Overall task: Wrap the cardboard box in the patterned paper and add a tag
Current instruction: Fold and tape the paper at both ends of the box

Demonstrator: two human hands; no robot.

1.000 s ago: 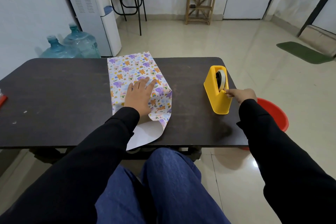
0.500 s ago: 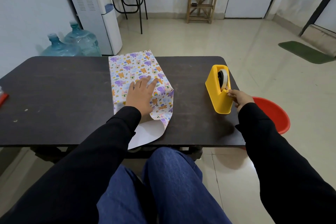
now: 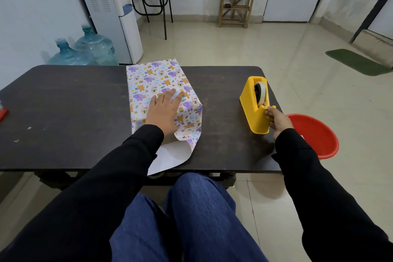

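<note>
The patterned paper [image 3: 153, 80] lies folded over the box in the middle of the dark table [image 3: 63, 102]; the cardboard itself is hidden. My left hand [image 3: 163, 110] presses flat on top of the wrapped box, fingers spread. The paper's near end hangs loose, with its white underside [image 3: 170, 158] curling toward the table's front edge. A yellow tape dispenser [image 3: 255, 106] with a roll of clear tape stands at the right. My right hand [image 3: 276, 120] pinches the tape end at the dispenser's cutter. No tag is in view.
A red basin [image 3: 316, 138] sits on the floor just past the table's right edge. A small red object [image 3: 2, 112] lies at the table's far left edge. Water bottles [image 3: 85, 51] and a white dispenser [image 3: 110, 10] stand behind the table. My knees are under the front edge.
My right hand has shifted slightly along the dispenser's front, staying at the cutter with the tape end. The left hand has stayed pressed on the wrapped box.
</note>
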